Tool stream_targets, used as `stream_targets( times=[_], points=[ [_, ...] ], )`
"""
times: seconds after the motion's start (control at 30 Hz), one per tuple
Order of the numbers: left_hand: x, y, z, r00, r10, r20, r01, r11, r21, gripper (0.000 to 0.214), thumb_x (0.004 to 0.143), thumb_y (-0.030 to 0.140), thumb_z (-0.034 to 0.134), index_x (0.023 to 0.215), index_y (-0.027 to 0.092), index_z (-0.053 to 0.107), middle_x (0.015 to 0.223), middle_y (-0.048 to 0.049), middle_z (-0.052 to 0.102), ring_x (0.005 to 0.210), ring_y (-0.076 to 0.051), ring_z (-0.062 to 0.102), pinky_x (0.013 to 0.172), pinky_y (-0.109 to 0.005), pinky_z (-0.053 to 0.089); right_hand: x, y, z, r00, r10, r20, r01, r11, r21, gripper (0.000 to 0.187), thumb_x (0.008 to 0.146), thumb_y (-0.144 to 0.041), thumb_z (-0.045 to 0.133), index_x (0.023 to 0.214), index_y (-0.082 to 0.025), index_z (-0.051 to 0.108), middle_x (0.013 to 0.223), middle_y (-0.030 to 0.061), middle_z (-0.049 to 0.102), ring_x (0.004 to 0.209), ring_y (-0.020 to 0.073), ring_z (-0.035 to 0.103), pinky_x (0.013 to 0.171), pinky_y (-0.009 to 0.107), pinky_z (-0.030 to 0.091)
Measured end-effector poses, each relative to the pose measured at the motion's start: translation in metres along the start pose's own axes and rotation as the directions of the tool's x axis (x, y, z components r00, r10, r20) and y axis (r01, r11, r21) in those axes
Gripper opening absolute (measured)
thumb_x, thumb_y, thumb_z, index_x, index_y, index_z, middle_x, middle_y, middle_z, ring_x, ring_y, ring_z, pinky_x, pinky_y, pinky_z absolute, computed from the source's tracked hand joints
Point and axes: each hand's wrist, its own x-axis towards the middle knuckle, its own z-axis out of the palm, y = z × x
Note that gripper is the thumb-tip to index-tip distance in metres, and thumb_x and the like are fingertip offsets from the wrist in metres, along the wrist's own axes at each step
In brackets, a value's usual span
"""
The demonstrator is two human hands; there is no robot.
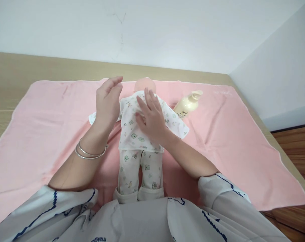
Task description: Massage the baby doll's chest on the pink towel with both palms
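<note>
A baby doll in a white top and trousers with a small green print lies with its feet towards me. Its smooth head shows no face. My right hand is open over the upper part of the top, fingers spread; light contact with the cloth cannot be told for certain. Raised beside the doll's left-hand sleeve is my left hand, cupped, with nothing in it. Part of that sleeve is hidden behind my left wrist. A cream pump bottle lies tilted near the right-hand sleeve.
A pink blanket with a pale edge and some creases is spread under the doll and bottle. Beneath it is a light wooden table, against a white wall. Brown wooden boards show at the far right.
</note>
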Motion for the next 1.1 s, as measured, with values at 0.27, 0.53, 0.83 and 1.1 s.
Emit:
stream_targets(
  times=[0.27, 0.53, 0.83, 1.1],
  points=[
    [-0.025, 0.018, 0.006, 0.993, -0.032, 0.116, 0.044, 0.994, -0.101, 0.02, 0.099, 0.035, 0.064, 0.111, 0.028, 0.079, 0.135, -0.0013, 0.075, 0.143, -0.027, 0.059, 0.126, -0.043, 0.043, 0.011, 0.013, -0.032, 0.98, -0.016, 0.198, 0.025, 0.999, -0.043, 0.047, 0.106, -0.028, 0.046, 0.147, -0.013, 0.062, 0.174, 0.0185, 0.038, 0.166, 0.0365, 0.03, 0.135, 0.064, 0.025],
    [-0.029, 0.019, 0.056, 0.913, -0.284, 0.293, 0.371, 0.878, -0.303, 0.028, 0.094, 0.035, 0.056, 0.109, 0.023, 0.076, 0.129, -0.0089, 0.077, 0.137, -0.03, 0.065, 0.121, -0.051, 0.048, 0.011, 0.054, -0.103, 0.938, 0.166, -0.305, -0.171, 0.985, 0.008, 0.055, 0.109, -0.038, 0.03, 0.157, -0.027, 0.052, 0.175, 0.006, 0.04, 0.165, 0.0314, 0.034, 0.132, 0.061, 0.035],
    [-0.014, 0.02, 0.116, 0.532, -0.538, 0.653, 0.847, 0.338, -0.412, 0.066, 0.1, 0.046, 0.047, 0.157, 0.013, 0.053, 0.146, -0.0226, 0.066, 0.136, -0.034, 0.068, 0.113, -0.046, 0.057, 0.027, 0.09, -0.091, 0.907, 0.289, -0.305, -0.331, 0.939, -0.097, 0.066, 0.11, -0.056, 0.019, 0.159, -0.023, 0.051, 0.174, 0.0147, 0.039, 0.166, 0.0391, 0.025, 0.13, 0.074, 0.021],
    [-0.007, 0.022, 0.144, 0.436, -0.464, 0.771, 0.884, 0.061, -0.464, 0.055, 0.108, 0.043, 0.038, 0.145, 0.011, 0.062, 0.131, -0.021, 0.074, 0.123, -0.033, 0.075, 0.105, -0.044, 0.062, 0.03, 0.085, -0.081, 0.935, 0.286, -0.209, -0.332, 0.914, -0.232, 0.074, 0.112, -0.05, 0.005, 0.14, -0.018, 0.067, 0.145, 0.0171, 0.069, 0.148, 0.0321, 0.054, 0.132, 0.065, 0.023]
  ],
)
